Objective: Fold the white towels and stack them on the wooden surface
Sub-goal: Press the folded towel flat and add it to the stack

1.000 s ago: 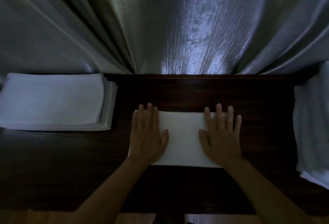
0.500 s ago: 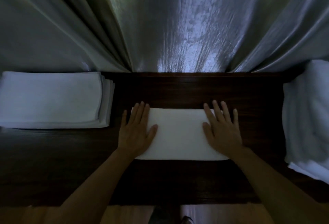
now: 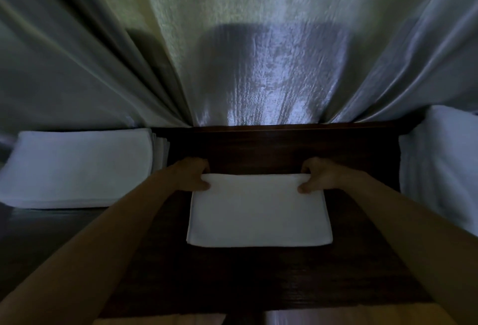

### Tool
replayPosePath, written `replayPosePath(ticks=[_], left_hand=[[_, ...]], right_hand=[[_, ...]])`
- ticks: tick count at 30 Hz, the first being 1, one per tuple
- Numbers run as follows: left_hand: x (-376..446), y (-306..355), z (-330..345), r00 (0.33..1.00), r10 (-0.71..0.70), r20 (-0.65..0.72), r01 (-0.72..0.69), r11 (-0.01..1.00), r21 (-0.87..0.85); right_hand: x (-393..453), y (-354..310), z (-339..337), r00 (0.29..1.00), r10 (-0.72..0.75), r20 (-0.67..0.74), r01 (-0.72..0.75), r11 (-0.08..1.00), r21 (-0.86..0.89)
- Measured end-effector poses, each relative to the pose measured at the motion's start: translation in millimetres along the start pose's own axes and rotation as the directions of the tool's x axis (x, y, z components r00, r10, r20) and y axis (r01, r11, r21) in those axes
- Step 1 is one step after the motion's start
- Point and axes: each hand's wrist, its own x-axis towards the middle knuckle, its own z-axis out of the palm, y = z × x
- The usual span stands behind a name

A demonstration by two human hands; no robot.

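A folded white towel [image 3: 258, 211] lies flat in the middle of the dark wooden surface [image 3: 258, 278]. My left hand [image 3: 192, 173] pinches its far left corner, thumb on top and fingers curled behind the edge. My right hand [image 3: 319, 174] pinches the far right corner the same way. A stack of folded white towels [image 3: 77, 167] sits at the left end of the surface. A heap of unfolded white towels [image 3: 445, 169] lies at the right end.
Pale curtains [image 3: 258, 53] hang right behind the back edge of the wooden surface. The front edge runs near the bottom of the view, with lighter floor [image 3: 310, 318] below it.
Both hands left their flat position on top of the towel and moved to its far corners, where they now pinch the edge. The camera has tilted and come closer.
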Motion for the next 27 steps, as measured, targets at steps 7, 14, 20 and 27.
replayPosePath(ticks=[7,14,20,27], left_hand=[[-3.3,4.1,-10.6,0.998,-0.015,0.054,0.02,0.996,-0.086],[-31.1,7.8,4.9,0.99,-0.09,-0.106,0.041,0.918,-0.394],[-75.1,15.2,25.0,0.935,-0.251,-0.251,0.012,0.728,-0.685],[-142.6,26.4,20.3,0.829,-0.257,-0.496,-0.155,0.747,-0.647]], right_hand=[[-7.2,0.3,-4.5,1.0,-0.001,0.021,-0.002,0.994,0.11],[-25.1,19.6,21.4,0.981,0.152,-0.117,-0.051,0.794,0.606],[-63.1,27.8,47.1,0.97,0.184,-0.162,0.076,0.402,0.913],[-123.4,8.4,34.8,0.892,0.146,-0.428,0.356,0.356,0.864]])
